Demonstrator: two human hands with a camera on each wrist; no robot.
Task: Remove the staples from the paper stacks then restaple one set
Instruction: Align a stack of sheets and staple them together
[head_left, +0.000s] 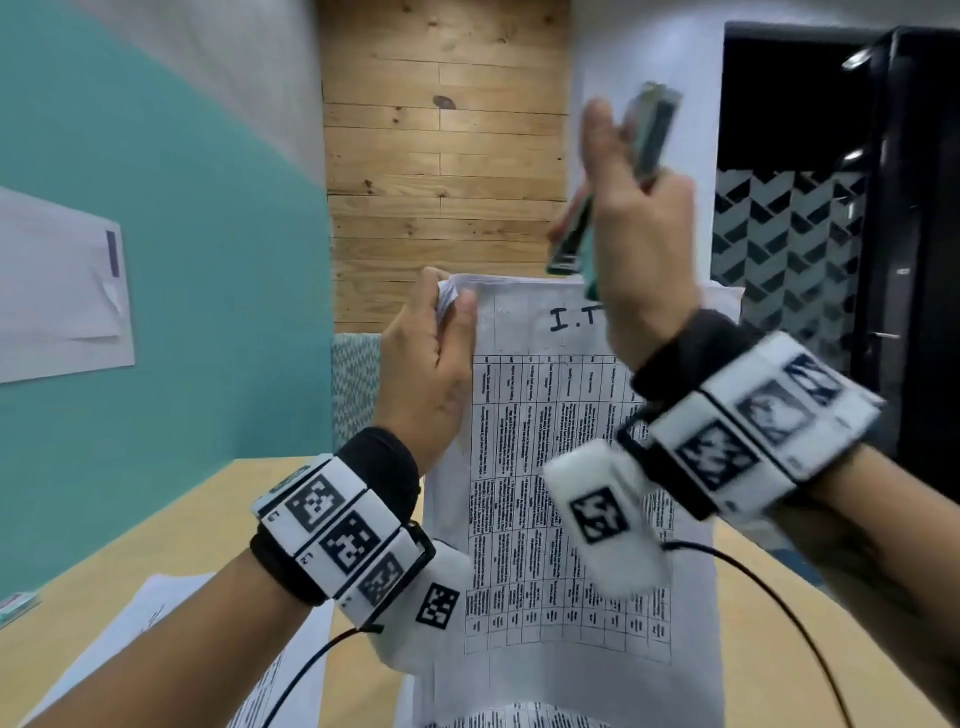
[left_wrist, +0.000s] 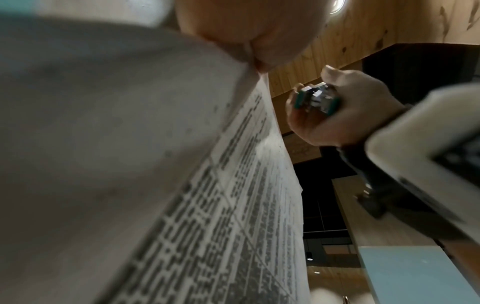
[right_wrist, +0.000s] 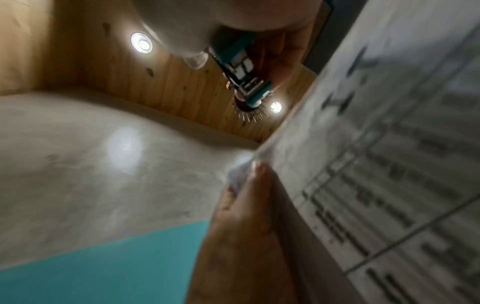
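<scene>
A printed paper stack with a table and the handwritten letters "I.T" hangs upright above the table. My left hand pinches its curled top left corner; the left wrist view shows the same paper stack running down from that pinch. My right hand is raised above the top right of the sheets and grips a teal stapler, blurred by motion. The stapler shows end-on in the left wrist view, and the stapler is clear of the paper in the right wrist view.
A second paper stack lies on the wooden table at the lower left. A small teal object sits at the table's left edge. Cables trail from both wristbands. A teal wall stands left, wood panelling behind.
</scene>
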